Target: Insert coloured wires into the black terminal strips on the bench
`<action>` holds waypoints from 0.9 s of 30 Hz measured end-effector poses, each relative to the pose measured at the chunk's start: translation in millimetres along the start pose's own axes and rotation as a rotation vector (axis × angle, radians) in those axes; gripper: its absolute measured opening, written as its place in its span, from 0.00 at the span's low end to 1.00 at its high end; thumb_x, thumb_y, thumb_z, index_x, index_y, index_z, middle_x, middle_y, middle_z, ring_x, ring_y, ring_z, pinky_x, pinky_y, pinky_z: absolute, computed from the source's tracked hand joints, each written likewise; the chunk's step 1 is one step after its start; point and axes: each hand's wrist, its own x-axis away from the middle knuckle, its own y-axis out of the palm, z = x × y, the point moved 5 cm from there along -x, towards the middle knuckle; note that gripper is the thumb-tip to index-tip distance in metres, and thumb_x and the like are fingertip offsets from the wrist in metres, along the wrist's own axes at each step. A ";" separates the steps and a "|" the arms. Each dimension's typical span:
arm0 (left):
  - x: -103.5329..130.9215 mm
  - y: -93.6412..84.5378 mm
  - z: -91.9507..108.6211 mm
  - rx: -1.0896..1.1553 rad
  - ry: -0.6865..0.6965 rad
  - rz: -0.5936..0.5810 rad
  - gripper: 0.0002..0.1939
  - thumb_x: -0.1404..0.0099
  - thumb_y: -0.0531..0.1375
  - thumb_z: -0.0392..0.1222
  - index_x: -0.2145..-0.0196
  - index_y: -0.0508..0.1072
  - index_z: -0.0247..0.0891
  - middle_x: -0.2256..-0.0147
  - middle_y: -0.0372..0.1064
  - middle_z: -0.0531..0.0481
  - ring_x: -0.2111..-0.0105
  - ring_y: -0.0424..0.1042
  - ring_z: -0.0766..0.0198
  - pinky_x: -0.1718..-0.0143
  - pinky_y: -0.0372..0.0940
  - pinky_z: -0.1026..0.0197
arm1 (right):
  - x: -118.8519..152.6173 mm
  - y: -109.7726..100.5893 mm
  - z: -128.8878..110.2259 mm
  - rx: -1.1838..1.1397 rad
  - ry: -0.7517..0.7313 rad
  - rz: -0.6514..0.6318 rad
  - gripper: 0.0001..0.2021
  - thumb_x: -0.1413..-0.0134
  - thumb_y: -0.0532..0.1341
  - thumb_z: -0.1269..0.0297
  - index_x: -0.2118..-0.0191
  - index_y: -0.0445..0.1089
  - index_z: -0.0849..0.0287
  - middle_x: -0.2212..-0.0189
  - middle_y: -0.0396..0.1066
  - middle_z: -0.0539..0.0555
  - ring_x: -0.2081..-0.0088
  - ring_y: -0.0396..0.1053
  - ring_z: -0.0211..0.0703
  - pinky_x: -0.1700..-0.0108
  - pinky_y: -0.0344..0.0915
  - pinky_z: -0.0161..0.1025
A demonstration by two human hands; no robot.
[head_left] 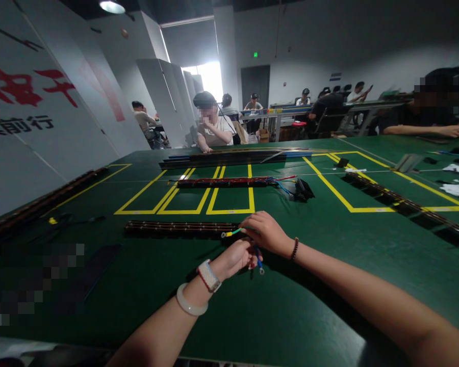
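Note:
My left hand (235,259), with a watch and a pale bangle on its arm, is closed around wires at the right end of a long dark strip (176,228). A blue wire with a ring terminal (261,266) sticks out below its fingers. Just above, my right hand (265,232) wears a beaded bracelet and has its fingers bent over the same wires. From its fingertips a green-yellow wire with a ring terminal (229,234) points left, over the strip's end. The spot between the hands is partly hidden.
Beyond lies another strip (225,182) with red and blue wires and a black connector (303,190). More strips lie at left (57,196) and right (409,204). A dark flat object (101,265) is at front left. People sit across and at right.

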 end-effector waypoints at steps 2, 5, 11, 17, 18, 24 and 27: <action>-0.8 0.0 0.4 -0.014 0.006 0.024 0.10 0.36 0.46 0.40 0.70 0.61 0.34 0.78 0.66 0.49 0.85 0.60 0.72 0.82 0.52 0.68 | -10.1 4.5 -2.6 0.029 0.055 -0.010 0.10 0.39 0.54 0.61 0.63 0.69 0.59 0.68 0.70 0.54 0.64 0.62 0.41 0.61 0.53 0.38; -0.5 0.8 1.3 -0.031 0.000 0.039 0.07 0.38 0.48 0.38 0.70 0.62 0.33 0.79 0.65 0.50 0.85 0.59 0.72 0.82 0.51 0.68 | -24.3 9.6 -3.8 0.104 0.100 -0.028 0.10 0.41 0.56 0.60 0.66 0.70 0.59 0.71 0.70 0.53 0.66 0.60 0.41 0.62 0.51 0.38; 1.7 3.8 3.5 -0.063 0.002 0.017 0.09 0.40 0.51 0.41 0.70 0.65 0.33 0.79 0.63 0.52 0.84 0.58 0.73 0.81 0.51 0.68 | -43.6 26.4 -5.0 0.213 0.113 -0.121 0.09 0.42 0.58 0.60 0.68 0.71 0.59 0.72 0.69 0.52 0.65 0.59 0.42 0.63 0.48 0.39; 2.0 4.0 2.3 -0.126 -0.026 0.004 0.14 0.37 0.48 0.43 0.73 0.66 0.32 0.78 0.63 0.50 0.81 0.59 0.71 0.79 0.51 0.67 | -47.8 34.9 -10.7 0.274 0.115 -0.148 0.10 0.43 0.58 0.60 0.71 0.69 0.60 0.71 0.69 0.52 0.65 0.59 0.43 0.63 0.48 0.39; 2.3 3.8 2.4 -0.136 -0.028 0.010 0.14 0.37 0.47 0.43 0.73 0.66 0.32 0.78 0.63 0.49 0.81 0.58 0.71 0.79 0.51 0.66 | -47.8 34.8 -11.3 0.279 0.117 -0.148 0.10 0.42 0.58 0.60 0.71 0.69 0.60 0.71 0.68 0.52 0.65 0.59 0.43 0.63 0.48 0.39; 4.8 4.9 3.2 -0.161 -0.036 0.038 0.14 0.37 0.47 0.41 0.74 0.67 0.31 0.78 0.63 0.49 0.81 0.58 0.70 0.79 0.50 0.66 | -48.0 38.4 -11.6 0.304 0.124 -0.203 0.10 0.42 0.58 0.61 0.70 0.69 0.60 0.69 0.68 0.54 0.64 0.60 0.43 0.63 0.48 0.39; 6.4 6.4 4.6 -0.161 -0.039 0.040 0.13 0.38 0.48 0.41 0.74 0.66 0.32 0.79 0.63 0.50 0.81 0.58 0.71 0.79 0.50 0.66 | -47.4 39.9 -11.7 0.305 0.115 -0.192 0.10 0.42 0.57 0.61 0.70 0.69 0.60 0.69 0.68 0.54 0.64 0.60 0.43 0.63 0.49 0.39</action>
